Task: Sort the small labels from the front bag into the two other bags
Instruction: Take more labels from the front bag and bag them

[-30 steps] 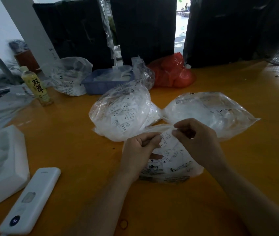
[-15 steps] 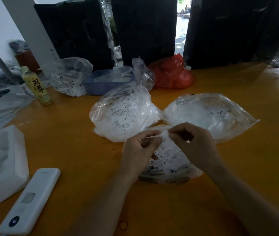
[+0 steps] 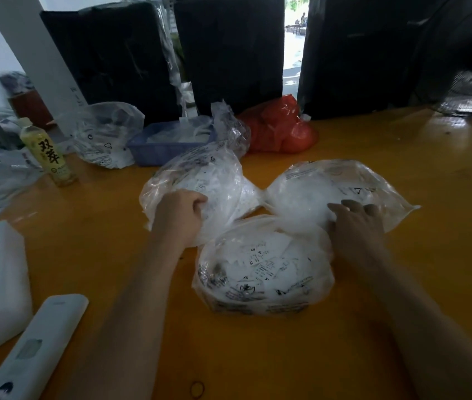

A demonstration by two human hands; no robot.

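Reaching both hands past the front bag (image 3: 263, 267), one to each rear bag.
Left hand (image 3: 181, 210) is curling its grip at the left bag (image 3: 200, 180); right hand (image 3: 354, 220) is lying flat, fingers spread, on the right bag (image 3: 330, 183); labels (image 3: 260, 255) are lying nearer, between the wrists.

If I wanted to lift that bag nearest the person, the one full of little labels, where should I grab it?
Probably the loose, crumpled plastic at the far top edge of the front bag, reached from above between the two hands. The body bulges with labels and sags on the table, so its rounded sides offer little to pinch.
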